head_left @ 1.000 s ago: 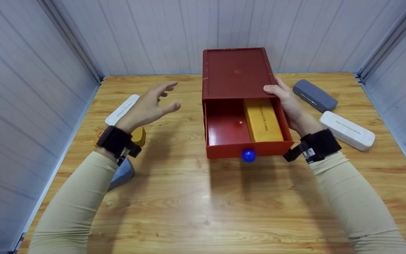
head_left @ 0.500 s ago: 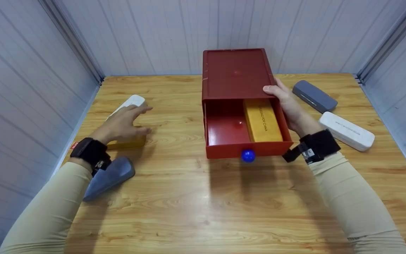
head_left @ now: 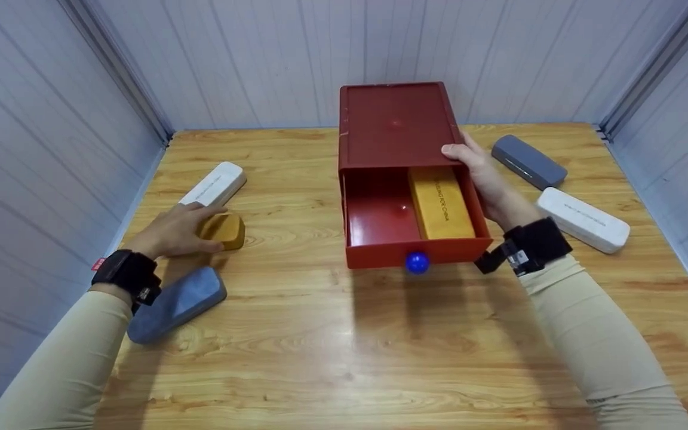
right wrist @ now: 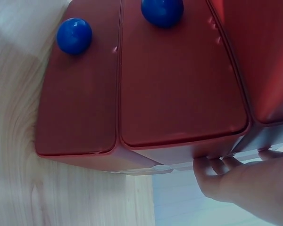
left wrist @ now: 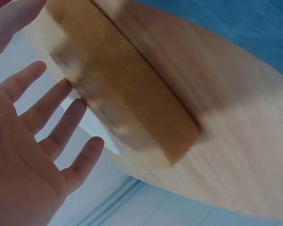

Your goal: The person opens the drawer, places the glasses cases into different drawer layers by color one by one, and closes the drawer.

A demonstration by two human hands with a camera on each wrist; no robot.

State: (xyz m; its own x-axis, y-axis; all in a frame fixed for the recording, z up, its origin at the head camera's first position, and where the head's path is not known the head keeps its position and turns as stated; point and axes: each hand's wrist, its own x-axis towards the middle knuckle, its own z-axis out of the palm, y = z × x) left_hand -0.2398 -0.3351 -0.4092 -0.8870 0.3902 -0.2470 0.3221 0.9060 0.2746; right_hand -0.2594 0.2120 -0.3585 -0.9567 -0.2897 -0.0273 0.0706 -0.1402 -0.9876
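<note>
In the head view my left hand (head_left: 183,230) is over a yellow glasses case (head_left: 224,230) lying on the left of the table. Its thumb and fingers are spread, with fingertips close to the case in the left wrist view, where the yellow case (left wrist: 118,84) shows blurred. My right hand (head_left: 490,179) holds the right side of a red drawer cabinet (head_left: 398,125), thumb over its top edge. The top drawer is pulled out by its blue knob side and holds another yellow case (head_left: 442,206). Two lower drawer fronts with blue knobs (right wrist: 74,36) show in the right wrist view, pushed in.
A white case (head_left: 215,184) lies beyond my left hand and a blue-grey case (head_left: 180,304) lies nearer to me. On the right are a grey case (head_left: 529,161) and a white case (head_left: 583,220). Pale walls enclose the wooden table (head_left: 344,358).
My left hand has moved left and down, from the air beside the cabinet to the yellow case on the table. My right hand has stayed at the cabinet's side.
</note>
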